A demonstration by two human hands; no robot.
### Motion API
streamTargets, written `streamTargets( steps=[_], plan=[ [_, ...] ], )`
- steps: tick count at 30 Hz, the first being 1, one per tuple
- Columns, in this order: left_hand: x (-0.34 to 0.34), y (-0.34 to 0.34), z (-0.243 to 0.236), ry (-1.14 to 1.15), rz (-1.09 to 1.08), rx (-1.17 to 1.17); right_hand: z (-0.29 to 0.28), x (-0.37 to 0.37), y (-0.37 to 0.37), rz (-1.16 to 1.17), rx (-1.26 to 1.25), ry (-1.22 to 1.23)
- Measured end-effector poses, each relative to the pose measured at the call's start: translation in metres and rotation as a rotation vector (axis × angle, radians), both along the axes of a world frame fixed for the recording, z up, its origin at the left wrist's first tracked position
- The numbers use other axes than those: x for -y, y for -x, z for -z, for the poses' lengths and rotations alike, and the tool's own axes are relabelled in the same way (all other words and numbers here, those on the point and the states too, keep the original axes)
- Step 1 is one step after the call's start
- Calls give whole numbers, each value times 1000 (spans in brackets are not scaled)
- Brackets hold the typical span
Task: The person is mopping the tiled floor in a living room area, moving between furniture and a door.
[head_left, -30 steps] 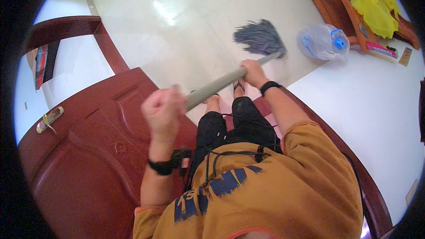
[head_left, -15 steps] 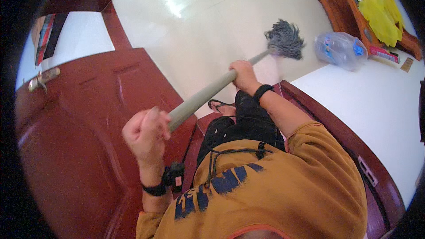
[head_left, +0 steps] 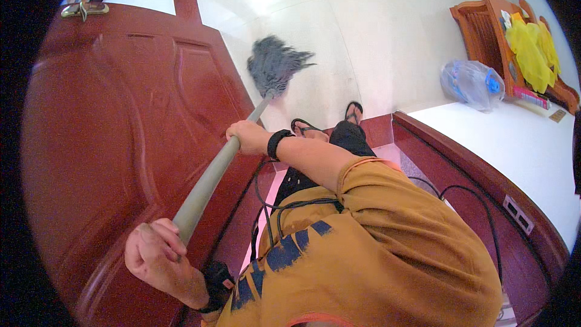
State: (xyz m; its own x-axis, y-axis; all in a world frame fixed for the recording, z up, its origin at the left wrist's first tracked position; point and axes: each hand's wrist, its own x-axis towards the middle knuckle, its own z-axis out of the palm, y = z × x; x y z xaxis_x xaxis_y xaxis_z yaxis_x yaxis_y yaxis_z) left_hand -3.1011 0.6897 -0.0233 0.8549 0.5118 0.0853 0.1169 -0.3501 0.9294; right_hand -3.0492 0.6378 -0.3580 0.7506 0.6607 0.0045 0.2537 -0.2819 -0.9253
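A mop (head_left: 209,184) with a long grey-green handle slants across in front of me. Its grey strand head (head_left: 275,63) rests on the pale floor beside the door's edge. My left hand (head_left: 158,254) is closed round the upper end of the handle, near my left side. Farther down the shaft, my right hand (head_left: 249,137) grips it with fingers wrapped round. A black band circles each wrist; the left one carries a small dark device.
On my left stands an open dark-red panelled door (head_left: 121,133) with a metal handle (head_left: 85,10). A red door frame (head_left: 436,145) runs along my right. A clear plastic bag (head_left: 472,85) and a wooden chair (head_left: 502,30) with yellow cloth (head_left: 532,54) lie beyond it. Dark cords hang about my waist.
The mop head has swept left across the floor, toward the door. Both hands have shifted left with the handle, the left one also lower, and my view has moved.
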Motion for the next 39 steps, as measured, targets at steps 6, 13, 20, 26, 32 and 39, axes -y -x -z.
streamTargets(
  steps=[6, 13, 20, 26, 32, 39],
  plan=[
    [-8, 7, 12, 25, -65, 59, -4, 30, 3, -31, 36, 97],
    [43, 2, 38, 338, -16, 14, -4, 157, 4, 110, 84, 233],
    [141, -28, 118, 594, 356, 4, 37, 325, 12, 438, 118, 445],
    [240, -25, 171, 613, 517, -348, 62, 451, 42, 577, 74, 618],
    [229, -13, 156, 618, 374, -367, 54, 432, 58, 580, 59, 663],
    [151, 67, 84, 458, 231, -196, 29, 316, 94, 447, 156, 464]
  ],
)
